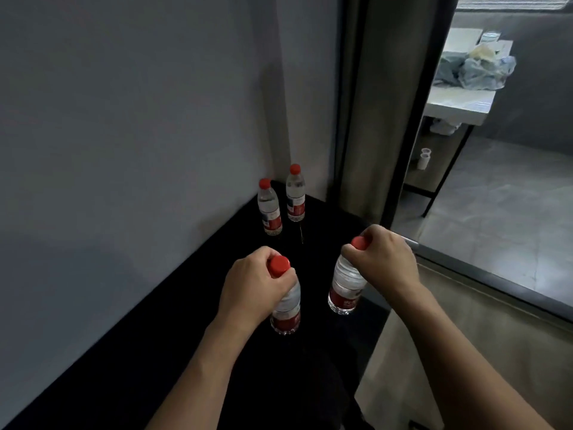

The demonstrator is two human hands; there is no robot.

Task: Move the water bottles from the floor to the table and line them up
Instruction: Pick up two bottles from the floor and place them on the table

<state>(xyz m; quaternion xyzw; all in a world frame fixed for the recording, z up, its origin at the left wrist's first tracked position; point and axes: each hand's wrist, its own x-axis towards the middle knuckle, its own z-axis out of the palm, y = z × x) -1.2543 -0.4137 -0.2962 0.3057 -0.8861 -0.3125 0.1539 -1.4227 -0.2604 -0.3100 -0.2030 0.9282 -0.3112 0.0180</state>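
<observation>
Two clear water bottles with red caps and red labels stand upright at the far corner of the black table (173, 352): one on the left (269, 209), one just behind and to its right (295, 193). My left hand (254, 285) grips the neck of a third bottle (286, 311) over the table's middle. My right hand (383, 256) grips the neck of a fourth bottle (345, 287) near the table's right edge. Whether these two bottles touch the tabletop, I cannot tell.
A grey wall runs along the table's left and far sides. A curtain (387, 103) and dark door frame stand to the right. Beyond the glass stand a white table (459, 103) with plastic bags and two small white cups (424, 157) on a low shelf.
</observation>
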